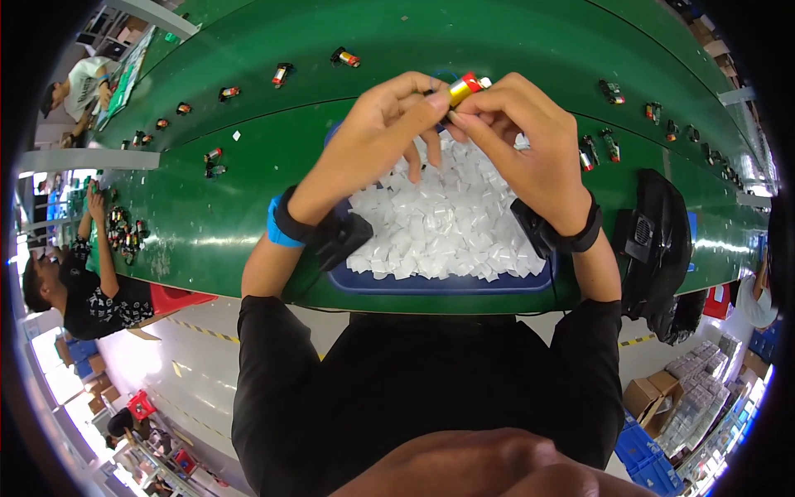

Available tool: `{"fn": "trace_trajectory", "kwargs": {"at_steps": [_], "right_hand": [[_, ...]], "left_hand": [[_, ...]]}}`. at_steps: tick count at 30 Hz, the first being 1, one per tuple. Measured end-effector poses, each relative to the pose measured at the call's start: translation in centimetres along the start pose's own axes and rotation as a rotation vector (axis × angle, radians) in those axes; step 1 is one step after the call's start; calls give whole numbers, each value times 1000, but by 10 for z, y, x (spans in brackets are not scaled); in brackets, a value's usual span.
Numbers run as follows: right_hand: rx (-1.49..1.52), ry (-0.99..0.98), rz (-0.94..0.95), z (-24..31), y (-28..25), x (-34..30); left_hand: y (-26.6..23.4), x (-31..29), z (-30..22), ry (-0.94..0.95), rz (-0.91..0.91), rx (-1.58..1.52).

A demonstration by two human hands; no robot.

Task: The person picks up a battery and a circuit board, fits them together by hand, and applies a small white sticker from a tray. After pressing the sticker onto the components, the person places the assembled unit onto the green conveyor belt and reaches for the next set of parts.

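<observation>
Above the far side of a blue tray, both hands hold a small battery with a gold and red wrapper and a silvery white end. My left hand pinches its lower left end between thumb and fingers, and a thin blue wire loops up beside it. Closed on the same battery from the right is my right hand, its fingertips just below the wrapper. What sits under the fingertips is mostly hidden. A heap of small white square pieces fills the tray beneath the hands.
Several battery assemblies are spread along the green table on the left, and more on the right. A black bag lies at the right edge. A co-worker sits at the left, near clustered assemblies.
</observation>
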State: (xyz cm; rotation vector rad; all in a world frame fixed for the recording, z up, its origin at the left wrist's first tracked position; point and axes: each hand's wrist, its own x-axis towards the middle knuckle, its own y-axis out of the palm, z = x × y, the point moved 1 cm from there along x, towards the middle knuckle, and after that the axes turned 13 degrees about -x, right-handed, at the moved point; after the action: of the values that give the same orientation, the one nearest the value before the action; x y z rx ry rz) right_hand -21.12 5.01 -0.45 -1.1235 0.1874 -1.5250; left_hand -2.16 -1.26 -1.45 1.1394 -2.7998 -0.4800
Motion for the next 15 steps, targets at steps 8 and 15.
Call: {"fn": "trace_trajectory", "kwargs": {"at_steps": [8, 15], "right_hand": [[-763, 349, 133, -194, -85, 51], [-952, 320, 456, -396, -97, -19]], "left_hand": [[-125, 115, 23, -216, -26, 448], [-190, 143, 64, -465, -40, 742]]}}
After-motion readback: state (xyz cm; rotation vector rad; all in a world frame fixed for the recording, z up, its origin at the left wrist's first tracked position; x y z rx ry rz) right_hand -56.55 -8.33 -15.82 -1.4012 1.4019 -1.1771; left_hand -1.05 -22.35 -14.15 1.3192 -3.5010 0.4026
